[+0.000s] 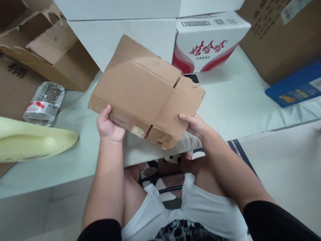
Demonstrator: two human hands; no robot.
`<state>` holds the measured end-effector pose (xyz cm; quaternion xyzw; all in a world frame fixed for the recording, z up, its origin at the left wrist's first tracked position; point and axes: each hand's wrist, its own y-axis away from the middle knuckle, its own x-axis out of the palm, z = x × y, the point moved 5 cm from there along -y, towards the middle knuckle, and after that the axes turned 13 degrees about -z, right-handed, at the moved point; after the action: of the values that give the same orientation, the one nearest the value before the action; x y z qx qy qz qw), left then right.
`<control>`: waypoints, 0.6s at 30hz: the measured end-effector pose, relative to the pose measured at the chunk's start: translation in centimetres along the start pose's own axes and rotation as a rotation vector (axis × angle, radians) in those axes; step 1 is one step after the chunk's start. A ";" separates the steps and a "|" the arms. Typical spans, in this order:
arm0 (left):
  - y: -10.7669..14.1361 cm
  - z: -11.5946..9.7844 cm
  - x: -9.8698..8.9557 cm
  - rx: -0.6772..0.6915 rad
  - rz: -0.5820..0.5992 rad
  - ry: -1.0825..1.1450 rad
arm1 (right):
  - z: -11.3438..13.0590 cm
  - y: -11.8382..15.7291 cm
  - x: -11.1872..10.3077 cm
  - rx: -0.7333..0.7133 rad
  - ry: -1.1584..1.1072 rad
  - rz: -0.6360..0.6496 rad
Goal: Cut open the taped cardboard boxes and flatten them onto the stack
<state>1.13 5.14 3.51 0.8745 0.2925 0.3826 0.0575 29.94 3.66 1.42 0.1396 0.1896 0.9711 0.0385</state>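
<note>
A brown cardboard box (pixel 140 83) is held above the pale green surface, tilted, with a lid flap and small tabs spread out at its right end. My left hand (pixel 109 126) grips its lower left edge, thumb on top and the other fingers hidden underneath. At the right end, my right hand (pixel 194 124) pinches the flap with the thumb on its upper face; its remaining fingers are mostly hidden below. Small print and a torn pale patch show along the box's near edge.
White boxes (pixel 120 36) and a white-and-red carton (pixel 208 47) stand behind. A dark flat device (pixel 192 78) lies partly hidden. On the left are a water bottle (pixel 45 102), a yellow-green object (pixel 37 139) and an open carton (pixel 57 47); at right, a blue package (pixel 296 87).
</note>
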 end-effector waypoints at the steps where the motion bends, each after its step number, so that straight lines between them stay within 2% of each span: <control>1: 0.0 0.0 0.1 -0.004 0.012 0.008 | 0.0 0.1 0.0 -0.010 0.005 -0.013; 4: 0.4 0.1 0.4 -0.070 0.065 0.003 | 1.7 0.4 -1.2 -0.135 -0.042 -0.094; 6: 0.7 0.2 0.5 -0.137 0.064 -0.025 | 4.3 0.5 -3.3 -0.260 -0.094 -0.186; 8: 0.8 0.3 0.4 -0.189 0.035 -0.044 | 7.9 0.7 -6.5 -0.381 -0.135 -0.316; 11: 0.9 0.3 0.5 -0.220 0.028 -0.040 | 14.5 1.1 -12.5 -0.538 -0.194 -0.530; 13: 0.9 0.3 0.6 -0.227 0.029 -0.051 | 18.7 1.0 -16.5 -0.599 -0.168 -0.687; 15: 0.9 0.4 0.7 -0.231 0.026 -0.067 | 21.8 0.1 -20.1 -0.583 0.007 -0.850; 18: 0.7 0.7 0.9 -0.234 0.038 -0.097 | 24.8 -2.0 -25.0 -0.620 0.269 -1.146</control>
<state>2.43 5.16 3.85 0.8846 0.2264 0.3725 0.1658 61.06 11.16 16.27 -0.1231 -0.0509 0.8156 0.5630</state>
